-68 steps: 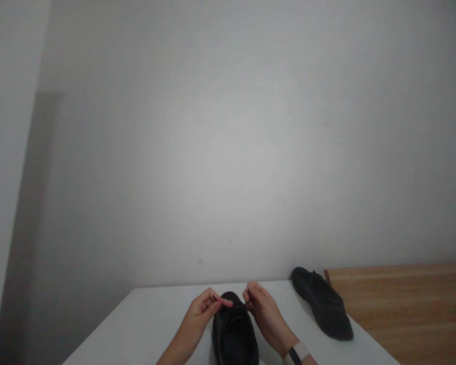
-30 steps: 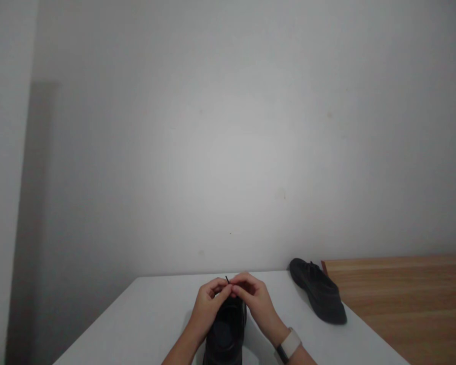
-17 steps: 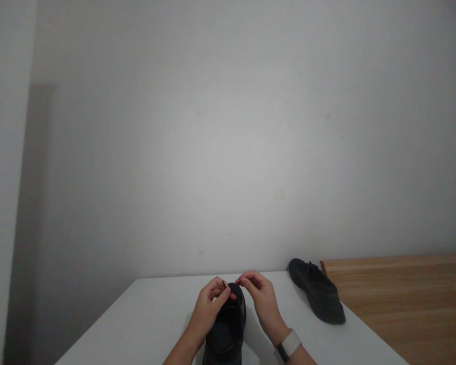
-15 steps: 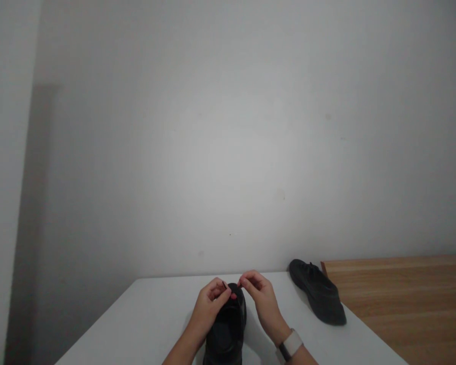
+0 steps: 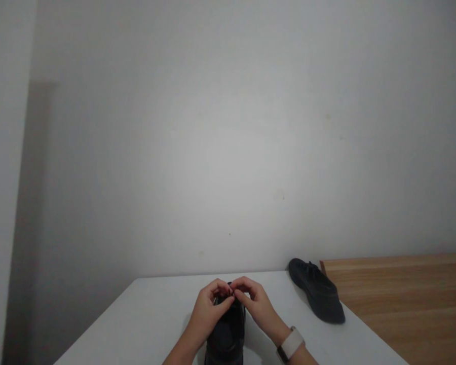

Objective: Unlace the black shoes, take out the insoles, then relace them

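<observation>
A black shoe (image 5: pixel 225 337) stands on the white table in front of me, its toe pointing at the wall and its opening towards me. My left hand (image 5: pixel 212 303) is closed over the front of the shoe, thumb and fingers pinching a dark shoelace (image 5: pixel 231 292). From the other side my right hand (image 5: pixel 255 299) pinches the lace too, its fingertips meeting those of the left. The lace is thin and mostly hidden by the fingers. A pale band with a dark face (image 5: pixel 291 344) circles my right wrist.
A second black shoe (image 5: pixel 316 291), laced, lies at the table's right edge near the wall. The white table (image 5: pixel 137 319) meets a plain grey wall (image 5: pixel 228 152). To the right is a wood-grain surface (image 5: pixel 399 304).
My right hand has moved left and slightly down, so both hands' fingertips now meet over the shoe's lacing. The left hand has barely moved. The other shoe stays put.
</observation>
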A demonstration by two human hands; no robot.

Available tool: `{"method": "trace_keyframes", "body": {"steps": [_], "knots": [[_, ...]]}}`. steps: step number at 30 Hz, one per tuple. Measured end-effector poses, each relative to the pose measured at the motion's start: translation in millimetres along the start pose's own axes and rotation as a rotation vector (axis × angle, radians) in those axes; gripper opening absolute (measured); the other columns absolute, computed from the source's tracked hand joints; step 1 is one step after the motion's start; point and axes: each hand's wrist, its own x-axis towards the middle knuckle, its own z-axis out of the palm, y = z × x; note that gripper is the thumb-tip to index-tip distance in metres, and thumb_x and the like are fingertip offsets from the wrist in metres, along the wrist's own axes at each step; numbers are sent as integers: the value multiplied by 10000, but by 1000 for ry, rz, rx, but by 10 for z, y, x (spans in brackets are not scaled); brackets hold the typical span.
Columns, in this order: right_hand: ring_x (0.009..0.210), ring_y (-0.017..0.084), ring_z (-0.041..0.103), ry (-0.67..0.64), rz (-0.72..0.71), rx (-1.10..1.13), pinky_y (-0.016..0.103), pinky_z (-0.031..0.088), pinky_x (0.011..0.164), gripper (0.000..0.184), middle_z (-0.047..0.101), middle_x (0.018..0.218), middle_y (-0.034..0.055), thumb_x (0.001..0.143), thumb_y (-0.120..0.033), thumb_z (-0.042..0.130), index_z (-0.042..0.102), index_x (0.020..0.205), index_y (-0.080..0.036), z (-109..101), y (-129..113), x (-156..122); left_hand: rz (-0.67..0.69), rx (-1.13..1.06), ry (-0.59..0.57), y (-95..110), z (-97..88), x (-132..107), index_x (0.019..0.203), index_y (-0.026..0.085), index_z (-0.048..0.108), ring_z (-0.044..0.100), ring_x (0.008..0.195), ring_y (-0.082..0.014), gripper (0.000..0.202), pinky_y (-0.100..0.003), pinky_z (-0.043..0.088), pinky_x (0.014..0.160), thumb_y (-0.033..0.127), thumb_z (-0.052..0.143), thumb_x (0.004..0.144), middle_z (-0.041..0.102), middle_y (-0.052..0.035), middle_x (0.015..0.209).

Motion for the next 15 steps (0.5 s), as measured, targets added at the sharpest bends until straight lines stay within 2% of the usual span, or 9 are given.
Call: {"method": "trace_keyframes", "body": {"steps": [7,15], "knots": [[738,170,537,0,19,-36,284,411,694,152,593,751,18,799,-316,620,604,786,-165,1,26,-4,109,323,77,93,7,-80,706,174,608,570,757,-186,39,-291,438,713,200,604,736,583,-21,743],[763,170,540,0,8,-115,284,412,716,124,592,774,19,847,-281,555,579,792,-172,90,-72,-37,231,535,145,194,48,-81,689,187,520,534,738,-183,88,-290,438,673,100,528,698,538,-14,735]]}}
